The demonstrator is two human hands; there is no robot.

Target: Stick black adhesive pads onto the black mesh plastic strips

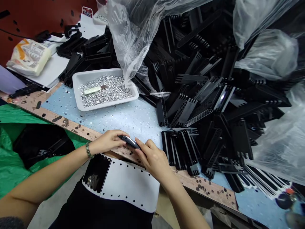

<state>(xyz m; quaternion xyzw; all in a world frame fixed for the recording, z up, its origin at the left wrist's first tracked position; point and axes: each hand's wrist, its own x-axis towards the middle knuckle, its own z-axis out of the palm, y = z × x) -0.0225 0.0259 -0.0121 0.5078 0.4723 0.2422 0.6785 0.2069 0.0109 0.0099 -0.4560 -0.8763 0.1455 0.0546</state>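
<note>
My left hand (108,141) and my right hand (152,158) both close their fingers on a small dark oblong part (130,142) with a shiny edge, held at the near edge of the pale blue bench top (133,117). The left hand, with a green bead bracelet (88,150) at the wrist, grips its left end. The right hand pinches its right end. Just right of the hands lies a row of black slotted plastic parts (181,149). A white tray (78,83) of small silver washers sits behind, with a pale-handled tool (94,90) lying in it.
A big heap of black plastic parts (214,79) fills the right half, partly under clear plastic bags (133,38). A green bag (14,165) with black parts hangs at the left. Papers and a packet (28,55) lie at the far left. Washers are scattered over the bench.
</note>
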